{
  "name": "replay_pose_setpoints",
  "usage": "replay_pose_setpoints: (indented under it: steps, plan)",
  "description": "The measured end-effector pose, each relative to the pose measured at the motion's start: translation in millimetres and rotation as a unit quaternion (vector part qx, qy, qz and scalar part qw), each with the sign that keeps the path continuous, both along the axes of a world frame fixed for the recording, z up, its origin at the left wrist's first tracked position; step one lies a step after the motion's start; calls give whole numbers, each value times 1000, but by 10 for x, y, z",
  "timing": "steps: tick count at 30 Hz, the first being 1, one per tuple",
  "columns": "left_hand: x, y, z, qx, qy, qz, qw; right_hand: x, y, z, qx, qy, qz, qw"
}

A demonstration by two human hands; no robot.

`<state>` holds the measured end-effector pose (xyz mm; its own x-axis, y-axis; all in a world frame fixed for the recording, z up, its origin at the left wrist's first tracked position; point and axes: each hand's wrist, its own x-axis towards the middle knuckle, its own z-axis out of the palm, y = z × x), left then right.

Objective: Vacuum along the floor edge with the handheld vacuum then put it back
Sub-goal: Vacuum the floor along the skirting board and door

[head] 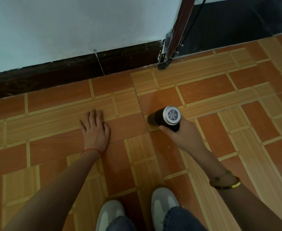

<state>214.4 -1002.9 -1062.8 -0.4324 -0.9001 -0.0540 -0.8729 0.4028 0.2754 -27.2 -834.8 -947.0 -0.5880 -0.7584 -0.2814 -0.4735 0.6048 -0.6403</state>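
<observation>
One handheld vacuum [166, 117] points left, nozzle toward floor.

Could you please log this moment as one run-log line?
right hand: grips vacuum, nozzle down on floor | left hand: flat on floor | baseboard: not reached

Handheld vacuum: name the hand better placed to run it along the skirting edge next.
Right. The right hand already grips the handheld vacuum, its nose on the tiles short of the dark skirting. The left hand lies flat on the floor.
</observation>
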Motion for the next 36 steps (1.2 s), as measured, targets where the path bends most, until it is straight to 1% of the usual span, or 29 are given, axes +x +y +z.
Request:
replay_pose_setpoints:
  steps: [2, 4, 7, 9, 11, 14, 17, 20, 22, 25, 30, 33, 36]
  plan:
    - [9, -3, 4, 0, 1, -1, 1000, -32, -45, -8, -12, 40, -22, 999]
    - [12, -6, 9, 4, 6, 0, 1000, -50, -112, -17, -20, 62, -29, 997]
    - [26, -19, 16, 6, 15, 1, 1000, 21, -238, -23, -20, 72, -6, 997]
    - [53, -33, 31, 8, 23, -1, 1000, 115, -315, -26, -20, 57, 28, 998]
    - [100, -46, 48, 7, 27, -3, 1000, 219, -390, -25, -12, 21, 78, 997]
    - [193, -76, 73, -7, 28, 16, 999, 331, -496, -27, 7, -10, 150, 989]
    - [302, -121, 79, -7, 21, 42, 999, 336, -642, -19, -9, -4, 137, 990]
    - [399, -161, 63, -10, 15, 65, 998, 260, -838, -42, -32, 37, 105, 993]
    - [434, -174, 41, -8, 19, 81, 996, 229, -971, -42, -45, 65, 104, 991]
    - [444, -178, 9, -4, 21, 94, 995, 263, -1179, -75, -51, 74, 138, 986]
    - [440, -179, 30, -11, 27, 100, 995, 433, -1493, -125, -48, 17, 226, 973]
    - [438, -184, 34, -13, 31, 101, 994, 419, -1687, -167, -55, 10, 216, 975]
    - [448, -191, 25, -13, 30, 103, 994, 344, -1900, -222, -58, 46, 168, 983]
